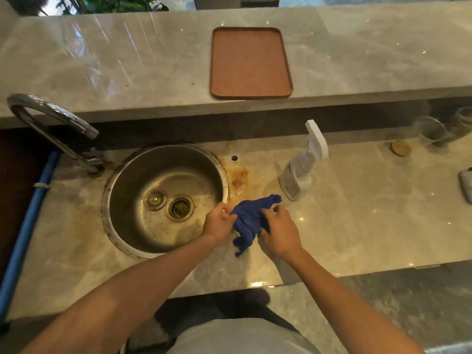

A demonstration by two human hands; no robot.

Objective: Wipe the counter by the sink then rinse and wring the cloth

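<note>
Both hands hold a crumpled blue cloth on the counter just right of the round sink.

Largest first: marble counter (357,205), glossy, with a brown rust-coloured stain (238,178) beside the sink rim; raised upper ledge (127,60) behind it carrying a brown tray (250,62). Round steel sink (163,198), grimy, open drain (179,207) with greenish debris, stopper (155,200) lying just left of it. Chrome faucet (51,118) at sink's far left, blue pipe (28,226) along left edge. Spray bottle (304,164) upright near the cloth, far side. Blue cloth (251,219) bunched on counter between the hands, one tail hanging toward the near edge. Left hand (218,222) fingers curled, pinching cloth's left edge over the sink rim. Right hand (279,228) fingers curled around cloth's right side. Blurred glasses (434,131) and a small round lid (401,148) at far right.
</note>
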